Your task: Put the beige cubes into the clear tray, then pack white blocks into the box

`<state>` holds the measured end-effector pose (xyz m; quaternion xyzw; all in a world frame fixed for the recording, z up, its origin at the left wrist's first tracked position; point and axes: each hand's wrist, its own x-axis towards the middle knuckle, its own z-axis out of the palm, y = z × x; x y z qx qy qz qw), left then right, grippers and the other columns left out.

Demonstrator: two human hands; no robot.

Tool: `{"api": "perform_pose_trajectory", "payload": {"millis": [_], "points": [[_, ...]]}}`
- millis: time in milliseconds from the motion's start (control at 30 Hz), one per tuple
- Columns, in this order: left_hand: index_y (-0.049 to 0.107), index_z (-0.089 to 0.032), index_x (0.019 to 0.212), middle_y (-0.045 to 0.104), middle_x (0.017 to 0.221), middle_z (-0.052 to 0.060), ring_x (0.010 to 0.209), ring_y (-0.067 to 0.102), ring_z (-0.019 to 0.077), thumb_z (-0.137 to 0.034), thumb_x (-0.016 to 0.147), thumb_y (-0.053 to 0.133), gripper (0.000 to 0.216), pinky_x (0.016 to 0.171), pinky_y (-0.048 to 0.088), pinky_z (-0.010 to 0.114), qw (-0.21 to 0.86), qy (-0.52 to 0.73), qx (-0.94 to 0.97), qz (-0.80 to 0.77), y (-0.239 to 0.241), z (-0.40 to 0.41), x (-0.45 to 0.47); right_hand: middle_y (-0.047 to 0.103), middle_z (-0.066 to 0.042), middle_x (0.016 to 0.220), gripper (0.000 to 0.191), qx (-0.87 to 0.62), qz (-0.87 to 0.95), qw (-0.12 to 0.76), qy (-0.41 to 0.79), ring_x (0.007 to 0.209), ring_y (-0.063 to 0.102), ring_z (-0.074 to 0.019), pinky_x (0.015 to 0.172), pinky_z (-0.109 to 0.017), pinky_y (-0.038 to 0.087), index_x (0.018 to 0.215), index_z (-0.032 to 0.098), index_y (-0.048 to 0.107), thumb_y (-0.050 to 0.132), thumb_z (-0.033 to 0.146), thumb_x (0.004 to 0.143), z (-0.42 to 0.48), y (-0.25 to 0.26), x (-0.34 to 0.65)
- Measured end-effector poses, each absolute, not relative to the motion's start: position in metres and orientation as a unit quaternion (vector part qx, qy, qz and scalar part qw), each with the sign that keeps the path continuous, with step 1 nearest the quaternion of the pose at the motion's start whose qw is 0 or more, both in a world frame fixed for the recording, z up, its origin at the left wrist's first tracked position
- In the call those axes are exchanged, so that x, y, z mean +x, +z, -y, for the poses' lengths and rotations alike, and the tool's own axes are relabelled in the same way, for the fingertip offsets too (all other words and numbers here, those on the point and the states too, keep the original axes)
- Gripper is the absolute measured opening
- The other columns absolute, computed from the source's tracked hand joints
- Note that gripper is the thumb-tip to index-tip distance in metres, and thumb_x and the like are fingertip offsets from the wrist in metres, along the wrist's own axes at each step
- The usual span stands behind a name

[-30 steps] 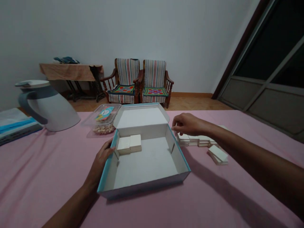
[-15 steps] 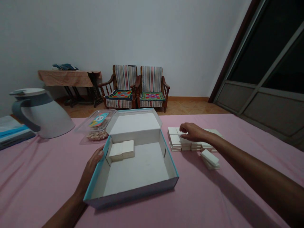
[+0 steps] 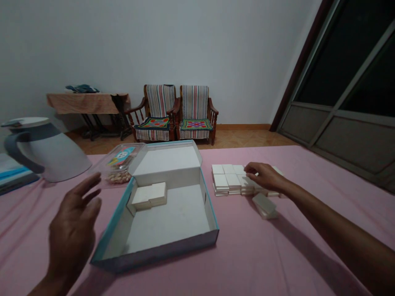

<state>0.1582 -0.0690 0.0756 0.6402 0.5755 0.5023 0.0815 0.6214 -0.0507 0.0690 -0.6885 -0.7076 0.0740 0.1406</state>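
Observation:
My left hand [image 3: 75, 224] is raised off the table at the left of an open cardboard box [image 3: 154, 257], fingers spread and nothing in them. The box is white inside with blue edges, its lid folded back. In its far left corner sit two stacks of white cards [image 3: 158, 193], side by side. My right hand [image 3: 261, 174] is over rows of white card stacks [image 3: 228, 181] right of the box. Its fingers are bent, the thumb apart from them, and I see nothing held. Nearer me lies a small loose pile of white cards [image 3: 264, 205].
A clear plastic tub [image 3: 119, 164] with nut-like pieces stands behind the box's left side. Farther left are a white and grey jug [image 3: 58, 152] and a blue and white packet [image 3: 17, 174]. A pink cloth [image 3: 240, 263] covers the table. Two wooden armchairs stand beyond.
My left hand has let go of the box's left side and lifted away to the left, opening. My right hand has moved rightward along the card stacks. The view has shifted slightly.

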Motion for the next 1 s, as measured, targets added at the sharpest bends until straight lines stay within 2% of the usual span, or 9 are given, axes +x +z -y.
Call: {"api": "perform_pose_trajectory", "payload": {"millis": [100,167,267,333,400,733,833,900,1000], "points": [[0.039,-0.047,0.136,0.050,0.139,-0.008,0.122,0.050,0.0293,-0.037,0.082,0.053,0.057,0.105,0.040,0.049,-0.092,0.445,0.801,-0.390,0.080,0.113,0.193,0.071,-0.007,0.092,0.019,-0.702,0.693,0.150,0.069,0.081,0.064,-0.0170,0.073,-0.025,0.045,0.093,0.015,0.065,0.051,0.019,0.080,0.052,0.066,0.636],[0.036,-0.040,0.141,0.064,0.124,-0.002,0.110,0.059,0.0258,-0.029,0.078,0.061,0.068,0.102,0.042,0.043,-0.168,0.337,0.885,-0.274,0.071,0.133,0.222,0.071,-0.008,0.092,0.020,-0.706,0.688,0.156,0.065,0.081,0.064,-0.0172,0.072,-0.025,0.045,0.093,0.015,0.066,0.051,0.020,0.080,0.052,0.064,0.640],[0.045,-0.022,0.137,0.071,0.106,0.011,0.092,0.066,0.0275,-0.027,0.083,0.056,0.056,0.081,0.051,0.042,-0.182,0.253,0.910,-0.272,0.049,0.139,0.253,0.071,-0.007,0.091,0.019,-0.698,0.692,0.171,0.073,0.081,0.064,-0.0167,0.072,-0.025,0.045,0.092,0.016,0.065,0.052,0.021,0.080,0.055,0.062,0.640],[0.052,-0.019,0.130,0.072,0.085,0.009,0.069,0.065,0.0227,-0.015,0.085,0.046,0.045,0.064,0.051,0.036,-0.200,0.208,0.913,-0.289,0.037,0.134,0.258,0.071,-0.006,0.089,0.018,-0.689,0.695,0.185,0.087,0.080,0.064,-0.0162,0.072,-0.024,0.045,0.090,0.016,0.065,0.052,0.021,0.079,0.058,0.062,0.640],[0.057,-0.020,0.122,0.070,0.079,0.007,0.065,0.063,0.0204,-0.002,0.083,0.037,0.048,0.062,0.049,0.034,-0.209,0.173,0.912,-0.308,0.031,0.129,0.255,0.071,-0.006,0.088,0.018,-0.683,0.696,0.195,0.099,0.079,0.064,-0.0158,0.071,-0.024,0.045,0.088,0.016,0.064,0.051,0.022,0.079,0.062,0.060,0.639],[0.058,-0.018,0.118,0.069,0.078,0.006,0.065,0.063,0.0204,-0.011,0.088,0.039,0.035,0.061,0.050,0.033,-0.221,0.168,0.897,-0.345,0.044,0.107,0.222,0.072,-0.005,0.084,0.017,-0.686,0.690,0.210,0.094,0.076,0.064,-0.0165,0.068,-0.024,0.045,0.086,0.016,0.065,0.052,0.021,0.076,0.063,0.045,0.647],[0.046,-0.020,0.134,0.070,0.103,0.011,0.090,0.066,0.0249,-0.021,0.089,0.048,0.045,0.077,0.054,0.038,-0.210,0.251,0.885,-0.330,0.044,0.118,0.226,0.072,-0.004,0.083,0.016,-0.685,0.690,0.220,0.079,0.075,0.064,-0.0159,0.067,-0.023,0.044,0.084,0.017,0.066,0.052,0.020,0.076,0.056,0.043,0.647],[0.033,-0.027,0.144,0.064,0.122,0.010,0.112,0.060,0.0242,-0.021,0.088,0.054,0.060,0.095,0.049,0.039,-0.142,0.303,0.896,-0.292,0.034,0.136,0.241,0.072,-0.004,0.085,0.017,-0.691,0.686,0.220,0.060,0.075,0.064,-0.0158,0.068,-0.023,0.044,0.086,0.017,0.066,0.052,0.020,0.078,0.049,0.043,0.647],[0.023,-0.031,0.147,0.063,0.125,0.007,0.117,0.058,0.0202,-0.032,0.090,0.050,0.063,0.099,0.048,0.033,0.064,0.347,0.909,-0.222,0.007,0.163,0.280,0.072,-0.007,0.091,0.021,-0.705,0.677,0.209,0.027,0.081,0.065,-0.0176,0.072,-0.025,0.044,0.093,0.017,0.066,0.050,0.025,0.084,0.034,0.045,0.645]]}}
